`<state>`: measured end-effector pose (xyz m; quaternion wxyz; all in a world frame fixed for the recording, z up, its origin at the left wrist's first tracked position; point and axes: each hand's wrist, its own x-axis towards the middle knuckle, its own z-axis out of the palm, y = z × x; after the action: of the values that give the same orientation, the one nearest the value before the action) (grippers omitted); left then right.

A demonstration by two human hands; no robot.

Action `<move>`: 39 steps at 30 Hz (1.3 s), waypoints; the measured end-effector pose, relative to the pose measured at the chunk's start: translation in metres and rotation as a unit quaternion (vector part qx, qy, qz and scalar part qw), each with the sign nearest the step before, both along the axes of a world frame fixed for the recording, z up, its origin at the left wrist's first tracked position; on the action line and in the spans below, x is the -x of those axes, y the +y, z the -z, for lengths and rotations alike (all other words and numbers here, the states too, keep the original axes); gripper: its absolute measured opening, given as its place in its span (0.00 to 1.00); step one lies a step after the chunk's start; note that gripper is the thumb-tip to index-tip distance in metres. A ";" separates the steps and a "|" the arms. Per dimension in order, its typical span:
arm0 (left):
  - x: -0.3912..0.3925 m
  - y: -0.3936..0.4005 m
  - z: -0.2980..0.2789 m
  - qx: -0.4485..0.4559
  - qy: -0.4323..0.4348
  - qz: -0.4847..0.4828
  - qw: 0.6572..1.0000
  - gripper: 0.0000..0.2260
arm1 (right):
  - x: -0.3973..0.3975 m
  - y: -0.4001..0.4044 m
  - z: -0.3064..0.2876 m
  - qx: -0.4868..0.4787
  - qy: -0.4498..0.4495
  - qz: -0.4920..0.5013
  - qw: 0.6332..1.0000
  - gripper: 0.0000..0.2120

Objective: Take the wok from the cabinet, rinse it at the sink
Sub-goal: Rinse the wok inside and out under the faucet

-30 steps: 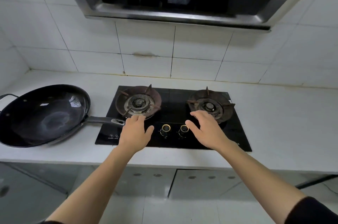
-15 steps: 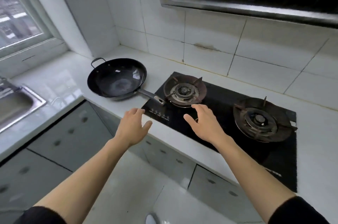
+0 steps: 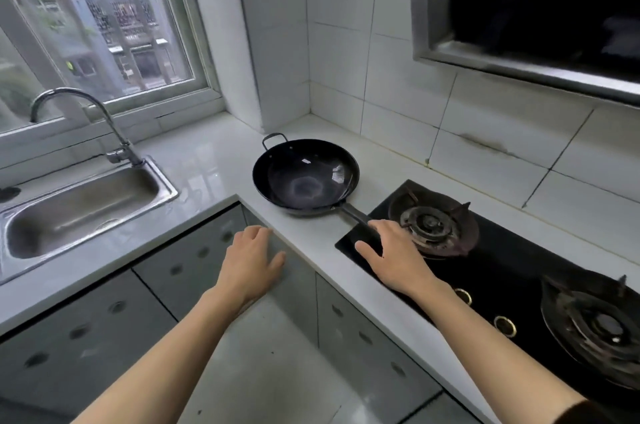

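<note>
— Where's the wok point(image 3: 304, 178)?
— On the white countertop point(image 3: 207, 160) in the corner, empty, its long handle point(image 3: 353, 214) pointing to four o'clock toward the gas hob point(image 3: 519, 271).
— And the hands?
— Right hand point(image 3: 391, 257) open, fingers over the handle's end; contact is unclear. Left hand point(image 3: 251, 262) open, holding nothing, at the wok's seven o'clock. The sink point(image 3: 79, 212) lies at nine o'clock.

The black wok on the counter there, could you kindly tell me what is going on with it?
A person stands at a white corner counter. The round black metal wok sits on it between the steel sink and the black gas hob, its long handle pointing at the hob. The right hand hovers open at the handle's end, not visibly gripping it; the left hand is open in front of the counter edge. No water runs from the tap.
</note>
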<state>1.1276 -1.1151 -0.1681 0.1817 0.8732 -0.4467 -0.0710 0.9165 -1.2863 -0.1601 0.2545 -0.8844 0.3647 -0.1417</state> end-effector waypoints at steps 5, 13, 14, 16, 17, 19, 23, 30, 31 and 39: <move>-0.073 -0.003 -0.007 0.022 0.019 0.008 1.000 0.26 | -0.063 0.001 -0.012 0.011 0.009 0.016 1.000 0.26; -0.160 -0.020 -0.001 0.033 0.029 0.044 0.998 0.25 | -0.124 -0.002 -0.011 0.014 0.014 0.059 0.998 0.22; -0.165 -0.024 0.002 0.030 0.031 0.049 0.998 0.25 | -0.126 -0.003 -0.008 0.014 0.021 0.062 0.998 0.22; -0.176 -0.034 0.008 0.022 0.026 0.066 0.997 0.25 | -0.131 -0.009 -0.003 0.012 0.041 0.069 0.997 0.22; -0.181 -0.041 0.011 0.018 0.024 0.072 0.997 0.24 | -0.132 -0.015 -0.001 0.011 0.051 0.074 0.996 0.23; -0.191 -0.056 0.014 0.016 0.024 0.077 0.997 0.24 | -0.135 -0.029 0.004 0.011 0.063 0.083 0.995 0.24; -0.209 -0.089 0.016 -0.001 0.023 0.086 0.996 0.24 | -0.144 -0.065 0.019 0.000 0.051 0.106 0.993 0.26; -0.249 -0.153 0.005 -0.047 -0.036 0.106 0.993 0.23 | -0.168 -0.132 0.047 -0.034 0.034 0.151 0.987 0.28; -0.255 -0.162 0.003 -0.050 -0.041 0.107 0.992 0.23 | -0.171 -0.138 0.052 -0.039 0.039 0.149 0.987 0.29; -0.287 -0.229 0.008 -0.123 -0.082 0.197 0.969 0.21 | -0.176 -0.165 0.075 -0.068 0.178 0.098 0.977 0.43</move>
<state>1.4144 -1.3442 -0.1759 0.0181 0.7862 -0.6114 -0.0879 1.0926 -1.4510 -0.2353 0.2300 -0.8359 0.4980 0.0189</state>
